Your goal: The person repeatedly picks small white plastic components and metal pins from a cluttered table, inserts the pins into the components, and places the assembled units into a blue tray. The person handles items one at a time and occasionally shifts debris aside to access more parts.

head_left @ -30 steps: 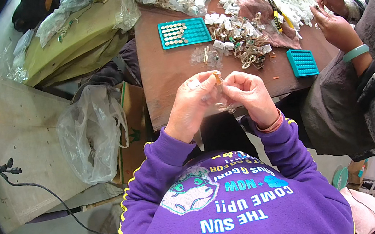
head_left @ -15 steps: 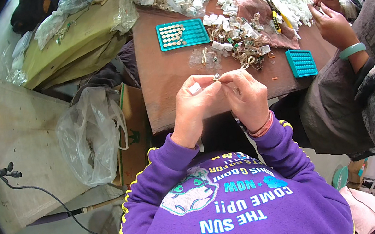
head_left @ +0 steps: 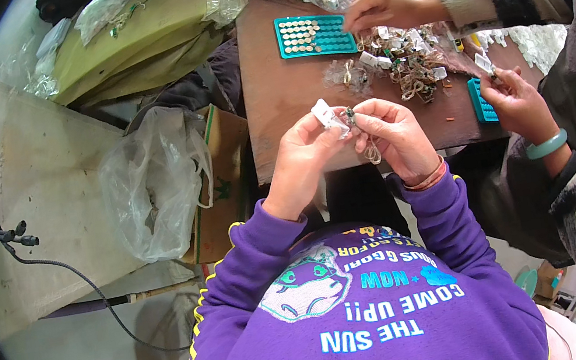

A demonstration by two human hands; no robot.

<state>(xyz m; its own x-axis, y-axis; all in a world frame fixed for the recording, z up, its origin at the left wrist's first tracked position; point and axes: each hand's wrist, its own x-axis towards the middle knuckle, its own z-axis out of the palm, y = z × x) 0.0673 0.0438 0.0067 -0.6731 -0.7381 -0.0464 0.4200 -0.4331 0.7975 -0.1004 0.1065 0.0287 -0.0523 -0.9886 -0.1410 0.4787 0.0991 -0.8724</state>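
Over the table's front edge, my two hands are close together with fingertips almost touching. My left hand (head_left: 298, 160) pinches a small white plastic casing (head_left: 326, 116) between thumb and fingers. In my right hand (head_left: 398, 139) is a small circuit board (head_left: 350, 117), held at the fingertips right beside the casing. A looped, pale thin wire (head_left: 372, 152) hangs below the right fingers. Whether the board is joined to the casing I cannot tell. Just beyond lies a pile of wired boards and white casings (head_left: 411, 66).
A teal tray (head_left: 334, 27) partly filled with round, coin-like discs (head_left: 296, 36) lies farther back. One co-worker's hand (head_left: 389, 8) reaches to it; the other (head_left: 519, 104) holds a white piece near a second teal tray (head_left: 483, 102). A plastic bag (head_left: 155, 185) hangs at left.
My hands have turned, so the white casing stands up more and the wire loop shows. The co-worker's hands have parted; one has reached across to the disc tray. The whole view has shifted.
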